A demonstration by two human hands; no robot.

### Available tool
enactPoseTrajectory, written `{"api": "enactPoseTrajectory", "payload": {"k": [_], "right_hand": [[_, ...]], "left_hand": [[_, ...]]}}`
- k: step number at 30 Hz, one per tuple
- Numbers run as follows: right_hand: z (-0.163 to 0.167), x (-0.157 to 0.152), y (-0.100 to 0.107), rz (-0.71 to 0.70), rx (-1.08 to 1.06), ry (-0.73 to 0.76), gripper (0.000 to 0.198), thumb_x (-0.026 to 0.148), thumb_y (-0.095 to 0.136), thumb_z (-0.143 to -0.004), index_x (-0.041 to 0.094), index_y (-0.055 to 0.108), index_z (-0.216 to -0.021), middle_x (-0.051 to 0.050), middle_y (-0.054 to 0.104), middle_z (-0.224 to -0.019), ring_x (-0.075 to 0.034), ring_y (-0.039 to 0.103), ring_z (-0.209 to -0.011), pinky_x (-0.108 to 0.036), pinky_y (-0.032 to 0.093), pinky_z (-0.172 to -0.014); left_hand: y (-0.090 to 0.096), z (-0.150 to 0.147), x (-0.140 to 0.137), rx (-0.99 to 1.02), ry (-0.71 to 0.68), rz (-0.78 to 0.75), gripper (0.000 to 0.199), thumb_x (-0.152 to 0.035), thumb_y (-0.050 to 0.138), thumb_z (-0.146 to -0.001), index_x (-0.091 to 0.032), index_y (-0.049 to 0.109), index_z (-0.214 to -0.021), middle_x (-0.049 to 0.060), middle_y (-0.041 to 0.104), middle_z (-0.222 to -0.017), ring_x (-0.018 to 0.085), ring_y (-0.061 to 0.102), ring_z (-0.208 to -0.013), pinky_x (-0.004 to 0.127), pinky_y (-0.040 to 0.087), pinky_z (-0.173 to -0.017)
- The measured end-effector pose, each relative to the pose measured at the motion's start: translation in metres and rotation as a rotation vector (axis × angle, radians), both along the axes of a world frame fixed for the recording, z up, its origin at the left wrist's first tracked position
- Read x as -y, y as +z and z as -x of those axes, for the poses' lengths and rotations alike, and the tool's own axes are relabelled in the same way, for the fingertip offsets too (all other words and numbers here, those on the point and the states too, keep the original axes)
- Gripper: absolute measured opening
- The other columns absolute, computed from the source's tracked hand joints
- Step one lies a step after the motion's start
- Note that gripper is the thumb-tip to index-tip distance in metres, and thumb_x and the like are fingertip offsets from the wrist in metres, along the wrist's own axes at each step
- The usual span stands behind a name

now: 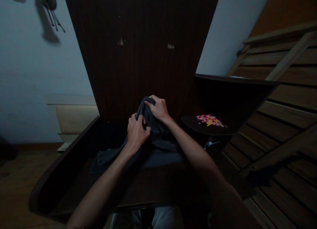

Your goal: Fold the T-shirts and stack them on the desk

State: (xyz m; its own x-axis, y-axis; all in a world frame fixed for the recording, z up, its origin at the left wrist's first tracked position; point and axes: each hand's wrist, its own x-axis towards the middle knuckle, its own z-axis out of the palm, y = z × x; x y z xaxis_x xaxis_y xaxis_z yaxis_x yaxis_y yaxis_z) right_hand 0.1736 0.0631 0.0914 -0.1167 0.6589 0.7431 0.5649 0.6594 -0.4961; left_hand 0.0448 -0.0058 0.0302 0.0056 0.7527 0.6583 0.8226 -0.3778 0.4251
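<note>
A dark grey cloth garment (163,145) lies bunched on the dark wooden desk (148,194), its upper part lifted in both hands. My left hand (137,130) grips a fold of it on the left side, fingers curled into the fabric. Slightly higher and to the right, my right hand (157,107) pinches the garment's raised top edge between thumb and fingers. More of the cloth spreads to the left beneath my left forearm. Poor light hides what kind of garment it is.
A tall dark wood panel (146,64) rises behind the desk. On a rounded shelf (190,123) to the right sits a pile of pink and yellow pieces (210,120). Wooden slats (292,113) stand at the far right. A raised side board (66,159) edges the desk's left.
</note>
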Motion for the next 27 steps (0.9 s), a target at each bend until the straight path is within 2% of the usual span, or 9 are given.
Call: {"api": "enactPoseTrajectory", "payload": {"k": [5,9,12,15,18,21,24,27], "right_hand": [[-0.012,-0.005,0.010,-0.027,-0.022,-0.134,0.014,0.034,0.063,-0.089,0.021,0.066,-0.089,-0.004,0.070,-0.085,-0.022,0.066,-0.087,-0.028,0.044,-0.076],[-0.021,-0.005,0.012,-0.037,-0.027,-0.194,0.015,0.035,0.063,-0.089,0.020,0.066,-0.089,-0.006,0.070,-0.087,-0.024,0.066,-0.090,-0.029,0.044,-0.077],[-0.027,-0.007,0.011,-0.050,-0.007,-0.221,0.016,0.035,0.062,-0.089,0.020,0.067,-0.088,-0.006,0.070,-0.086,-0.024,0.066,-0.087,-0.029,0.045,-0.076],[-0.037,-0.010,0.009,-0.056,0.009,-0.205,0.017,0.036,0.062,-0.088,0.020,0.067,-0.088,-0.006,0.070,-0.085,-0.023,0.066,-0.085,-0.029,0.045,-0.075],[-0.049,-0.013,0.006,-0.058,0.011,-0.170,0.018,0.036,0.063,-0.087,0.019,0.068,-0.087,-0.005,0.071,-0.085,-0.022,0.065,-0.083,-0.029,0.045,-0.075],[-0.059,-0.013,0.005,-0.065,-0.007,-0.121,0.020,0.037,0.064,-0.085,0.017,0.068,-0.084,-0.004,0.071,-0.083,-0.021,0.064,-0.081,-0.029,0.045,-0.075],[-0.063,-0.009,0.006,-0.071,-0.026,-0.073,0.024,0.040,0.064,-0.085,0.016,0.068,-0.084,-0.003,0.070,-0.082,-0.020,0.063,-0.080,-0.028,0.045,-0.075],[-0.059,-0.001,0.010,-0.088,-0.033,-0.048,0.026,0.042,0.064,-0.085,0.016,0.068,-0.085,-0.003,0.070,-0.083,-0.019,0.062,-0.080,-0.028,0.044,-0.075]], "left_hand": [[-0.025,-0.001,0.003,0.084,0.060,-0.088,0.018,-0.027,0.068,-0.073,-0.022,0.050,-0.074,0.017,0.053,-0.125,0.035,0.052,-0.113,0.048,0.045,-0.093],[-0.048,-0.006,0.009,0.150,0.001,-0.127,0.014,-0.031,0.067,-0.077,-0.022,0.057,-0.081,0.017,0.049,-0.136,0.034,0.048,-0.125,0.048,0.042,-0.100],[-0.056,-0.005,0.011,0.241,-0.049,-0.071,0.007,-0.029,0.061,-0.080,-0.022,0.060,-0.083,0.016,0.050,-0.137,0.032,0.048,-0.128,0.046,0.041,-0.104],[-0.049,0.005,0.009,0.286,-0.095,0.151,0.008,-0.029,0.057,-0.078,-0.022,0.059,-0.075,0.013,0.063,-0.117,0.029,0.059,-0.113,0.041,0.045,-0.097],[-0.031,0.023,0.007,0.210,-0.198,0.374,0.022,-0.032,0.046,-0.081,-0.020,0.060,-0.068,0.008,0.068,-0.092,0.024,0.065,-0.089,0.034,0.048,-0.082],[-0.012,0.040,0.008,0.130,-0.244,0.474,0.034,-0.036,0.041,-0.083,-0.018,0.064,-0.065,0.006,0.070,-0.080,0.021,0.065,-0.080,0.030,0.046,-0.073],[-0.002,0.048,0.006,0.007,-0.060,0.465,0.029,-0.038,0.050,-0.077,-0.017,0.068,-0.068,0.008,0.071,-0.075,0.024,0.066,-0.077,0.030,0.045,-0.070],[-0.002,0.046,-0.001,-0.167,0.123,0.382,0.026,-0.035,0.055,-0.074,-0.015,0.071,-0.075,0.014,0.073,-0.085,0.027,0.068,-0.080,0.031,0.046,-0.070]]}}
